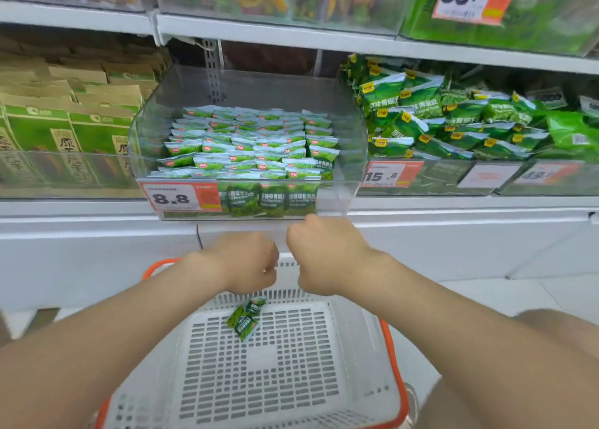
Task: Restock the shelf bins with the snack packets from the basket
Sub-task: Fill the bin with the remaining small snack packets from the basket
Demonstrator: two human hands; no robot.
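A white slotted basket [356, 347] with an orange rim sits below me, and two small green snack packets [245, 320] lie near its far wall. My left hand [249, 263] hovers just above them, back up, fingers curled under. Beside it, my right hand [321, 253] is curled the same way over the basket's far rim. No packet shows in either hand, and the fingertips are hidden. Straight ahead, a clear shelf bin [343, 156] with an 8.8 price tag [181, 197] holds several rows of the same green packets [249, 143].
To the right, a bin of larger green bags [453, 124] carries a 15.8 tag. Brown and green cartons [64, 120] fill the left bin. An upper shelf [275, 33] hangs over the bins, and a white cabinet front [97, 250] stands behind the basket.
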